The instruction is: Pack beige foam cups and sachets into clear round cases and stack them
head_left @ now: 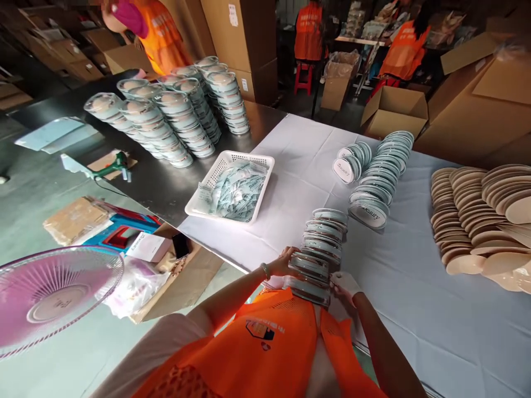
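Close against my orange vest, a stack of round clear plastic cases (pixel 311 268) with pale blue-grey layers leans across the white-covered table. My left hand (pixel 284 263), bare with a bracelet at the wrist, curls its fingers around the left side of the stack. On the opposite side, my right hand (pixel 345 284), in a white glove, has its fingers bent in against the edge of the nearer cases. Beyond them, a row of overlapping round pieces with printed lettering (pixel 375 190) lies on the cloth, beside a smaller group (pixel 350 161).
A white basket (pixel 260 202) holds several printed sachets. Tall stacks of filled cases (pixel 174 119) stand on the dark table end, near a green glue gun (pixel 118 164). Beige oval pieces (pixel 467 221) lie right. A pink fan (pixel 62 298) and cardboard boxes (pixel 396 110) flank the table; co-workers are behind.
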Motion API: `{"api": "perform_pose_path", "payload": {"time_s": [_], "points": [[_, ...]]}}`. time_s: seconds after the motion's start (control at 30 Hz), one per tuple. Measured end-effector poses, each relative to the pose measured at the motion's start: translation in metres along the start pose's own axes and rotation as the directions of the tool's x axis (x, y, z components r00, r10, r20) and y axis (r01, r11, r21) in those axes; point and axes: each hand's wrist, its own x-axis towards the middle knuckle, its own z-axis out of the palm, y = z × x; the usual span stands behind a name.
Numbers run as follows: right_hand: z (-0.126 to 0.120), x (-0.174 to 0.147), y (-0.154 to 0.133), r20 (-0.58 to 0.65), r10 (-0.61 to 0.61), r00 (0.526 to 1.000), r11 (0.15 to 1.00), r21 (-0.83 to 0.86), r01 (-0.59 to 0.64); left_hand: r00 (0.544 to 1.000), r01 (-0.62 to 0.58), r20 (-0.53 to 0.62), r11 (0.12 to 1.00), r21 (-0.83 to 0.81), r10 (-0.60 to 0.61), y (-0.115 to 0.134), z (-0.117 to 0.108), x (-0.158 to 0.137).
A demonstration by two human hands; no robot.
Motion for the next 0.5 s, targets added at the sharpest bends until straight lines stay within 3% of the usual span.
{"api": "perform_pose_path", "payload": {"time_s": [0.1, 0.17, 0.27, 0.37, 0.43, 0.5], "points": [[-0.01, -0.008, -0.014, -0.033, -0.069, 0.997, 0.975, -0.213, 0.061, 0.988, -0.044, 0.149, 0.996, 0.082, 0.031, 0.013, -0.006, 0.005], [-0.002, -0.012, -0.032, -0.035, -0.133, 0.991, 0.945, -0.307, 0.116, 0.982, -0.07, 0.186, 0.981, 0.179, 0.036, 0.02, -0.006, 0.007], [0.037, -0.013, -0.066, 0.001, -0.2, 0.98, 0.902, -0.39, 0.184, 0.984, -0.115, 0.162, 0.951, 0.288, 0.07, 0.025, 0.007, 0.013], [0.071, -0.012, -0.091, 0.037, -0.246, 0.969, 0.884, -0.4, 0.24, 0.991, -0.088, 0.123, 0.964, 0.249, 0.059, 0.023, 0.023, 0.02], [0.066, -0.017, -0.087, 0.062, -0.278, 0.959, 0.887, -0.367, 0.281, 0.996, -0.062, 0.068, 0.986, 0.154, 0.052, 0.02, 0.029, 0.018], [0.038, -0.028, -0.062, -0.051, -0.299, 0.953, 0.935, -0.217, 0.281, 0.997, -0.04, -0.056, 0.994, 0.103, 0.046, 0.017, 0.033, 0.009]]}}
